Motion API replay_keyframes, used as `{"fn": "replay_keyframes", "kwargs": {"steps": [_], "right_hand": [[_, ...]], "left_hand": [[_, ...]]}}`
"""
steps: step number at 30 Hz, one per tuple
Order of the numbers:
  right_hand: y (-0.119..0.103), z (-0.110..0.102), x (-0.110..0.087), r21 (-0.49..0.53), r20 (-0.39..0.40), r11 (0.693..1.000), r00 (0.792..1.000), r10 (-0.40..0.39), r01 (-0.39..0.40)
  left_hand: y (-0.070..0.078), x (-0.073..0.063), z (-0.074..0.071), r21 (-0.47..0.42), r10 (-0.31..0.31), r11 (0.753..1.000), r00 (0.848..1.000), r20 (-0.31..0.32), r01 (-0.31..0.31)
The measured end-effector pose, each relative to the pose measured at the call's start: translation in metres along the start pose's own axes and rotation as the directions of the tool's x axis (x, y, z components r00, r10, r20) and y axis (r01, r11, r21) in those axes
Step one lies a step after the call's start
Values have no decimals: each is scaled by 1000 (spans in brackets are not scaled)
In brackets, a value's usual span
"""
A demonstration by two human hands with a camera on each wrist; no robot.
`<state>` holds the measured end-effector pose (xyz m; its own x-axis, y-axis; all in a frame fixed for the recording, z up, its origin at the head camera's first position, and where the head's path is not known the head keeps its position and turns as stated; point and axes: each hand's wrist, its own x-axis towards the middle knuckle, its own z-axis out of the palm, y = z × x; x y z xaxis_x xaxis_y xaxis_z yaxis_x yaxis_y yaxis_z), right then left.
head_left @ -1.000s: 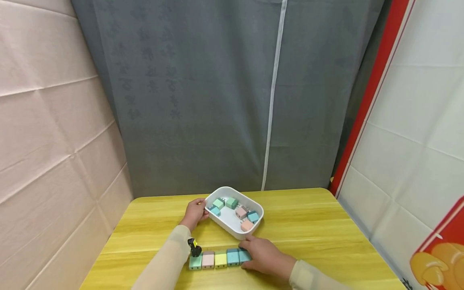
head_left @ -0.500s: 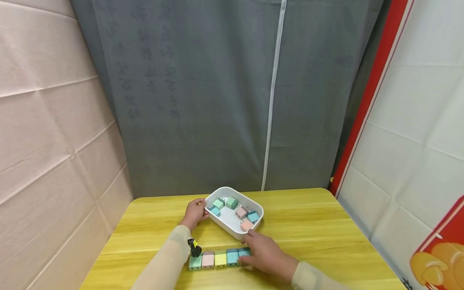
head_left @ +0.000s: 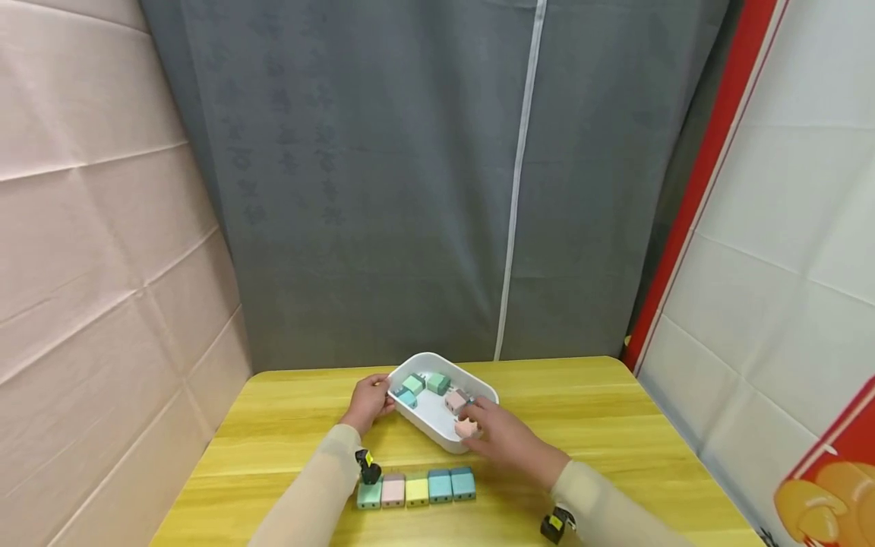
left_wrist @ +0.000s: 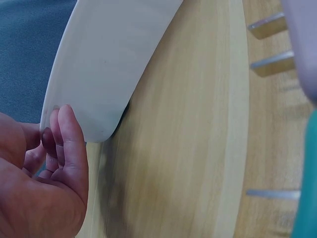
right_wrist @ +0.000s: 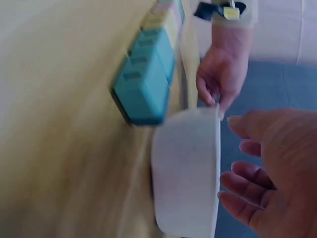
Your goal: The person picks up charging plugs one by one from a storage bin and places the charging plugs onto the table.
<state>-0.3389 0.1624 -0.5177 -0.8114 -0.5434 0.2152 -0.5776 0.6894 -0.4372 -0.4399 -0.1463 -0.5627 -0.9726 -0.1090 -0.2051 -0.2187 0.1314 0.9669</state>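
My left hand (head_left: 368,401) pinches the left corner of a white tray (head_left: 432,414); in the left wrist view its fingers lie against the tray wall (left_wrist: 119,54). Over the tray's right end reaches my right hand (head_left: 509,439), thumb and fingers spread either side of a peach charger plug (head_left: 466,428). Whether they touch it cannot be told. The right wrist view has these fingers apart above the rim. Pink (head_left: 456,400), green (head_left: 438,384) and blue (head_left: 408,398) plugs also lie inside, one blue plug mostly covered by the right hand.
Before the tray runs a row of charger plugs on the wood table (head_left: 560,410): green (head_left: 369,497), pink (head_left: 393,492), yellow (head_left: 416,492), then two blue, the last one (head_left: 462,485) at the right end. A grey curtain (head_left: 383,228) hangs behind.
My right hand has let go of the blue plug at the row's right end and moved up and forward over the tray. The left hand and tray stay put.
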Motion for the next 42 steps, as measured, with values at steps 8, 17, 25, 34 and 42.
{"fn": "replay_keyframes", "kwargs": {"steps": [8,17,25,34,42], "right_hand": [[10,-10,24,-38,50,996,995,84,-82],[12,2,62,-104,26,948,952,306,-302],[13,20,84,-247,37,900,925,378,-358],[7,27,95,-321,52,875,916,397,-361],[13,38,104,-340,52,861,907,418,-378]], "left_hand": [[-1,-1,0,-6,6,1000,1000,7,-6],[-1,-2,-2,-4,6,1000,1000,6,-6],[-2,-1,0,-8,8,1000,1000,3,-8],[-1,-3,0,-9,9,1000,1000,9,-9],[-1,-2,-1,-7,-1,1000,1000,4,1]]}}
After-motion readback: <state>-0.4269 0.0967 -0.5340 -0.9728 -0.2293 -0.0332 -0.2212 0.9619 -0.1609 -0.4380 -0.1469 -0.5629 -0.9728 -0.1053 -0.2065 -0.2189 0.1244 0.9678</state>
